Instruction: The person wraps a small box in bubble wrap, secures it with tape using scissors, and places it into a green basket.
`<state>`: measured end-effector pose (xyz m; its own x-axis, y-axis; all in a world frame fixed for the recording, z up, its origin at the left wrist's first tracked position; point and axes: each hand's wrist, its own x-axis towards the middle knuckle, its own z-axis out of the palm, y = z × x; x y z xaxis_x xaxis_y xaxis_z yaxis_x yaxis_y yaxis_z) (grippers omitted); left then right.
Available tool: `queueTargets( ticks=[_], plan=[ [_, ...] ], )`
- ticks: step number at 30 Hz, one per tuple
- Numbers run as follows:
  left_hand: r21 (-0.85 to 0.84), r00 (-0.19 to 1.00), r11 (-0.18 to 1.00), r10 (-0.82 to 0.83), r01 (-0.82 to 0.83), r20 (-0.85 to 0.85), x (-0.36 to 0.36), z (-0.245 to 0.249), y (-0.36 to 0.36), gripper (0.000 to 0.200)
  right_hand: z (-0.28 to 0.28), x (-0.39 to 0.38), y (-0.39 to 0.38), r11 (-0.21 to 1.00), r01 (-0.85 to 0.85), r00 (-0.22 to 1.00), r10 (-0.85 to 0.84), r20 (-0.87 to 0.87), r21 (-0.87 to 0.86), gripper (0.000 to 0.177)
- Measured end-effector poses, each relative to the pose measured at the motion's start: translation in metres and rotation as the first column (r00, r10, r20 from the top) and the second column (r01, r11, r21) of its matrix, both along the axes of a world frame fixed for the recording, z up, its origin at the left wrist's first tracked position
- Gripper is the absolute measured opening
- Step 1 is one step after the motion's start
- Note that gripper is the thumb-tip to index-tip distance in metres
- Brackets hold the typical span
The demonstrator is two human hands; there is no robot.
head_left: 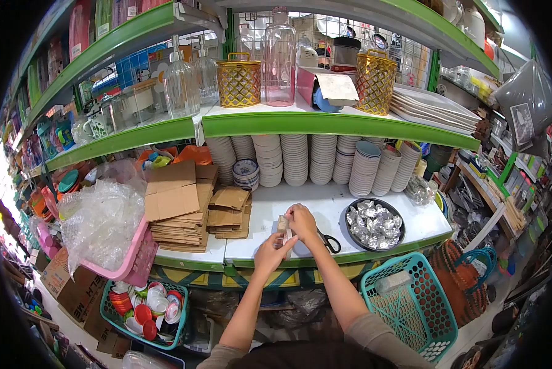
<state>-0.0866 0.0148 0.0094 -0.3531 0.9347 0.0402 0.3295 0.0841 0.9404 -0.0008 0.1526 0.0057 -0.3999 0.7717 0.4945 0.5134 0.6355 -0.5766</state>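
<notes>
Over the front part of the white shelf (264, 243), my left hand (271, 252) is closed on a small, pale object (283, 224), held between thumb and fingers. My right hand (302, 221) meets it from above, its fingers pinched at the object's top. What exactly the object is cannot be made out. Black-handled scissors (332, 243) lie just right of my right wrist, partly hidden by it. Farther right, a round dark tray (401, 241) holds several silver, foil-like pieces (374, 224). Left of my hands are stacks of folded brown cardboard (228, 215).
Stacked white bowls (295, 160) line the shelf's back. A green-edged upper shelf (337, 125) carries glass bottles and gold baskets. Bubble wrap (104, 212) fills a pink basket (128, 264) at left. Below stand a teal basket (439, 295) and a crate (177, 341) of colourful items.
</notes>
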Motion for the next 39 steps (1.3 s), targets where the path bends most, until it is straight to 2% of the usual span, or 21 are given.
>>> queueTargets(
  ticks=[2,8,21,23,32,36,39],
  plan=[
    [-0.009,1.000,1.000,0.022,-0.022,0.005,0.000,0.000,0.000,0.073,0.002,-0.002,-0.001,0.999,0.036,0.996,-0.033,0.078,-0.031,0.009],
    [0.003,0.998,0.998,0.056,-0.056,0.022,-0.005,-0.009,0.004,0.073,0.006,-0.006,-0.007,0.994,0.109,0.988,-0.107,0.111,-0.014,0.009],
    [0.019,0.997,0.997,0.071,-0.071,0.018,-0.010,-0.011,0.000,0.070,0.010,-0.003,-0.013,0.986,0.159,0.986,-0.161,0.043,0.051,0.011],
    [0.015,0.997,0.997,0.072,-0.072,0.014,-0.009,-0.012,0.000,0.070,0.011,-0.002,-0.014,0.981,0.171,0.983,-0.176,-0.058,-0.088,0.012],
    [0.003,0.997,0.997,0.078,-0.078,-0.022,-0.008,-0.010,-0.002,0.069,0.020,-0.007,-0.018,0.959,0.262,0.965,-0.263,0.006,-0.111,0.011],
    [0.012,0.995,0.997,0.077,-0.076,-0.064,-0.011,-0.015,0.001,0.071,0.006,-0.005,-0.005,0.969,0.231,0.972,-0.234,-0.023,-0.092,0.014],
    [-0.012,0.990,0.997,0.079,-0.081,-0.117,-0.011,-0.015,0.001,0.072,0.005,-0.003,-0.004,0.969,0.193,0.977,-0.205,-0.064,-0.155,0.015]
  ],
)
